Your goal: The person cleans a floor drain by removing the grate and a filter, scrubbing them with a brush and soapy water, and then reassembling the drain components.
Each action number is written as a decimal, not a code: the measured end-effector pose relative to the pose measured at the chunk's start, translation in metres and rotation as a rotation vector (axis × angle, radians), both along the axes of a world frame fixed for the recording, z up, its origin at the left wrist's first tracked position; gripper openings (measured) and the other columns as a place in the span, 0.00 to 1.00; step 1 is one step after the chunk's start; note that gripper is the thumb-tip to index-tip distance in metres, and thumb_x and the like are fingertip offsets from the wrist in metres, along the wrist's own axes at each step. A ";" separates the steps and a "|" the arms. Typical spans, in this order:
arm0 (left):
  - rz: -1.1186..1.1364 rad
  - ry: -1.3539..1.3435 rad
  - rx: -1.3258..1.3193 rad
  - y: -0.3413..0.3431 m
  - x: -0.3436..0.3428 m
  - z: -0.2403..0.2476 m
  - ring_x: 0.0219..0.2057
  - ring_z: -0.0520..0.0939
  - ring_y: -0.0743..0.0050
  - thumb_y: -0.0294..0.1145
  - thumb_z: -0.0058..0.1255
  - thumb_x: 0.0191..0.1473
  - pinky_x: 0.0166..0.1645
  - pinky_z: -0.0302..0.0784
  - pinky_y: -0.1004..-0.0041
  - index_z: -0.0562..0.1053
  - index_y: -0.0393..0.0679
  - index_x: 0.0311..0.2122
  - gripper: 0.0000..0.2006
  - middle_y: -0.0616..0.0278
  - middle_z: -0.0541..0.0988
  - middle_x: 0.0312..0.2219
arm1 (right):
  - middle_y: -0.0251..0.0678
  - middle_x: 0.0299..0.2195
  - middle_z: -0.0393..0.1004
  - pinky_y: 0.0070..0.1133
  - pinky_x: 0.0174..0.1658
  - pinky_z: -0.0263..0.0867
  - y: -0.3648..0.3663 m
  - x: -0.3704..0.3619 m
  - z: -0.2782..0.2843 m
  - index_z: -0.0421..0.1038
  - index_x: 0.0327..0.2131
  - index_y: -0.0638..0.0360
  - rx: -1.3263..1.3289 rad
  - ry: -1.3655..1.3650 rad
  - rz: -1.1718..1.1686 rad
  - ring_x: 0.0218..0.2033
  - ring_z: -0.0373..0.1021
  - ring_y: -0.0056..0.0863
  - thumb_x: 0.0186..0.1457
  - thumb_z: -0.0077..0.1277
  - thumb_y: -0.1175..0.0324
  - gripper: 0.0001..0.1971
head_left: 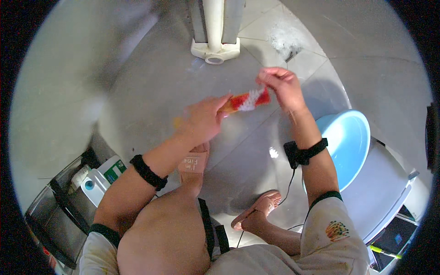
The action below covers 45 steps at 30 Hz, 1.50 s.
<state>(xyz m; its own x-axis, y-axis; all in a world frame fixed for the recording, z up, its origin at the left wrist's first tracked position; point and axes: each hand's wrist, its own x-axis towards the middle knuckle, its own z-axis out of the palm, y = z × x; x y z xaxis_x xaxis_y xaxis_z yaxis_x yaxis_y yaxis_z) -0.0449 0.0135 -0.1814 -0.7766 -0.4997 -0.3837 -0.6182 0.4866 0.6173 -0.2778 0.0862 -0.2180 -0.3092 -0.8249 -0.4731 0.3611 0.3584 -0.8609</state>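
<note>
My left hand (204, 118) is closed round what looks like a scrub brush (250, 101), with a red and orange head and a white bristly or foamy patch. A blurred bit of yellow, perhaps its handle, shows on the other side of the hand. The brush is held in the air above the floor, pointing to the right. My right hand (282, 87) is just past its red tip, thumb and fingers pinched together. Whatever is between those fingertips is too small and blurred to make out. A black band is round each forearm.
A light-blue basin (350, 151) stands by my right forearm, next to a pale lidded surface (376, 197). Ahead is a white pipe base (215, 49). White foam (284, 41) lies on the tiles (151, 96). At left, a white bottle (103, 181) stands by a black-framed rack (59, 206).
</note>
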 end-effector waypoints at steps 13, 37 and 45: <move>0.156 -0.166 0.061 -0.005 0.045 -0.019 0.42 0.74 0.49 0.36 0.49 0.51 0.46 0.70 0.58 0.66 0.46 0.52 0.21 0.50 0.75 0.40 | 0.47 0.48 0.66 0.33 0.51 0.62 -0.049 -0.122 -0.086 0.67 0.47 0.56 0.382 1.507 0.394 0.50 0.63 0.43 0.49 0.50 0.56 0.23; 0.179 -0.161 0.099 -0.012 0.063 -0.031 0.42 0.74 0.48 0.37 0.49 0.51 0.46 0.70 0.60 0.66 0.44 0.52 0.22 0.48 0.74 0.40 | 0.46 0.39 0.70 0.31 0.50 0.64 -0.066 -0.127 -0.092 0.72 0.36 0.62 0.274 1.632 0.478 0.46 0.66 0.44 0.48 0.45 0.72 0.11; 0.171 -0.132 0.143 -0.012 0.051 -0.020 0.41 0.75 0.48 0.36 0.50 0.51 0.45 0.70 0.59 0.67 0.46 0.51 0.21 0.47 0.75 0.38 | 0.44 0.29 0.76 0.29 0.37 0.69 -0.077 -0.119 -0.080 0.75 0.33 0.61 0.312 1.403 0.529 0.31 0.73 0.39 0.49 0.45 0.74 0.09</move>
<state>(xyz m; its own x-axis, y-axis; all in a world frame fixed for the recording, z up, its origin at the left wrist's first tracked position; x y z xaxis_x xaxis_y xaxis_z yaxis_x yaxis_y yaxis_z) 0.0065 0.0018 -0.2015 -0.6238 -0.5528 -0.5525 -0.7638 0.2814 0.5809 -0.3964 0.0097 -0.2981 -0.3525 -0.9072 -0.2295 -0.8771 0.4058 -0.2568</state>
